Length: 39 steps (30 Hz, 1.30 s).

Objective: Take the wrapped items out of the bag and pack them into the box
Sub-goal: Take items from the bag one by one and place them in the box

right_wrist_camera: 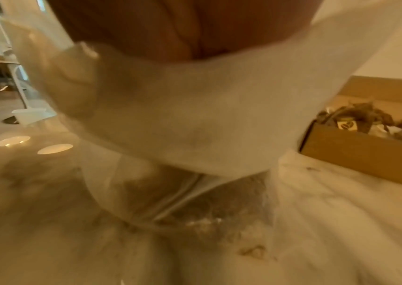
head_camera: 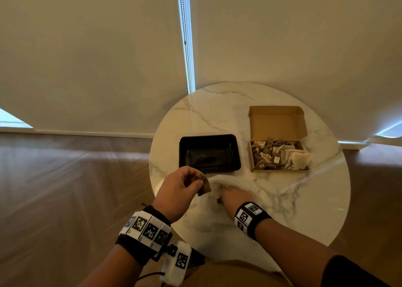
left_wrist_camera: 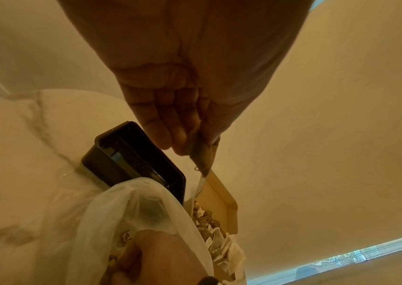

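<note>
my left hand (head_camera: 178, 191) pinches 1 brown wrapped item (head_camera: 204, 185) above the translucent white plastic bag (head_camera: 239, 183). my right hand (head_camera: 233, 196) is inside it; grip: cannot tell. open cardboard box (head_camera: 280, 156), part-filled, sits beside black plastic tray (head_camera: 210, 153).

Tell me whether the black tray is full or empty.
Empty. The head view shows the black tray with only its bare glossy floor, while the cardboard box beside it, lid up, holds the wrapped items.
</note>
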{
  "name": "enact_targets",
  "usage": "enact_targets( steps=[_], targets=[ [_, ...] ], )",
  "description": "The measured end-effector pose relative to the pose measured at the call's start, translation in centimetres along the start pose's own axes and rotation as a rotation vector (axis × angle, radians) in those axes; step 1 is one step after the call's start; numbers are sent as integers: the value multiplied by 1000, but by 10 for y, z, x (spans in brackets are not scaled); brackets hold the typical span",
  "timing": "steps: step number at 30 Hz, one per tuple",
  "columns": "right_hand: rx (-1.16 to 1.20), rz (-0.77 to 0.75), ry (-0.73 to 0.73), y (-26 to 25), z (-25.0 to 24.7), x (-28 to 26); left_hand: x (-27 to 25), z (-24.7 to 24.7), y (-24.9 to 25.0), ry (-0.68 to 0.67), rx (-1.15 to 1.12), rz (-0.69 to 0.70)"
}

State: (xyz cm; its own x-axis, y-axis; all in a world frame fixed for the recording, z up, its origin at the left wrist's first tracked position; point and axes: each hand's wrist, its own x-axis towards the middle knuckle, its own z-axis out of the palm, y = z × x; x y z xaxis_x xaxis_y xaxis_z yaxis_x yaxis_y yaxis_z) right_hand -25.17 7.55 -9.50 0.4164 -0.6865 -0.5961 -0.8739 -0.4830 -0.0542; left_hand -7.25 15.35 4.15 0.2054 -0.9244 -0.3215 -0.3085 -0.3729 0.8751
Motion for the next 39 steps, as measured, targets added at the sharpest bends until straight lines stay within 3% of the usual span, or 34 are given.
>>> enact_targets(
  steps=[6, 13, 17, 22, 25, 30, 35, 39],
  targets=[
    [201, 33, 18, 11, -8, -13, -2, -1, -2, -7, -36, -35],
    [885, 35, 125, 30, -49, -48, -1, 0, 5, 2, -44, -53],
    [1334, -15, 41, 44, -86, -69, 3, 1, 8, -15, -28, -42],
    [1660, -59, -22, 54, -117, -90, 9, 3, 21, -78, 13, 70],
    [1740, -111, -47, 58, -127, -97, 10, 4, 32, -123, 24, 162],
    [1713, -64, -15, 62, -130, -102, 8, 15, 54, -231, 115, 325],
    [1591, -106, -56, 63, -133, -107, 10, 23, 72, -235, 323, 493],
    [1551, -121, -91, 60, -135, -107, 11, 26, 75, -248, 327, 538]
  ],
)
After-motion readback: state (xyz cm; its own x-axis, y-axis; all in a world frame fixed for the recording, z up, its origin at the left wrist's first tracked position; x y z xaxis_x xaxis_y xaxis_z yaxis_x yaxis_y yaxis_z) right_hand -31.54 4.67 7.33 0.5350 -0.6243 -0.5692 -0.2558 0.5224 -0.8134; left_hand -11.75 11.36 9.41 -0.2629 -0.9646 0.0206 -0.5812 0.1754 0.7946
